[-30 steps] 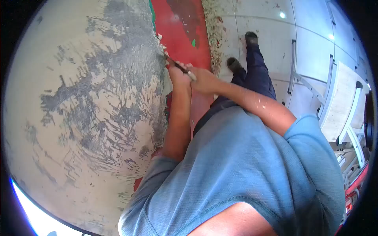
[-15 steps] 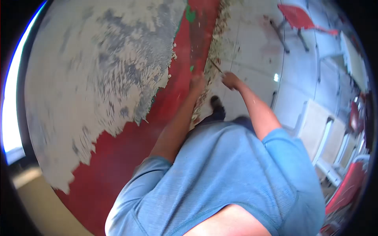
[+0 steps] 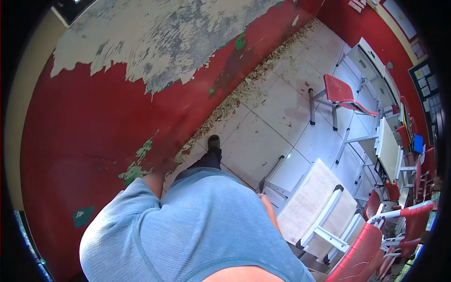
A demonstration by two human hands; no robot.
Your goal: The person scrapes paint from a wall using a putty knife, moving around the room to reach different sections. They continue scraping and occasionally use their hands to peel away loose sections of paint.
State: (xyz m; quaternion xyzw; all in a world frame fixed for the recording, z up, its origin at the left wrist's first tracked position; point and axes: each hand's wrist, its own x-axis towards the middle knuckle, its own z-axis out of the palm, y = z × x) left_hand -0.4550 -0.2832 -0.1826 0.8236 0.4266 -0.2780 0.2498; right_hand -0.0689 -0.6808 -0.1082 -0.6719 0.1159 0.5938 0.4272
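The red wall point(image 3: 108, 108) on my left has a large patch point(image 3: 155, 42) with its paint stripped down to grey and cream. My left hand point(image 3: 171, 164) is low beside this wall, blurred, and its fingers cannot be made out. Mostly hidden by my shirt, my right hand point(image 3: 264, 199) is down at my right side. It is closed on a scraper point(image 3: 262, 184), whose dark blade points up toward the chair legs.
Paint flakes point(image 3: 225, 105) lie along the wall's foot on the tiled floor point(image 3: 263, 124). A red chair point(image 3: 338, 89) stands ahead. A pale desktop point(image 3: 314, 199) is close on my right, with more chairs and desks point(image 3: 387, 150) behind it.
My view has swung right, bringing in the room's corner and more furniture. My right hand has dropped with the scraper from in front of me to my side. My left arm is lower.
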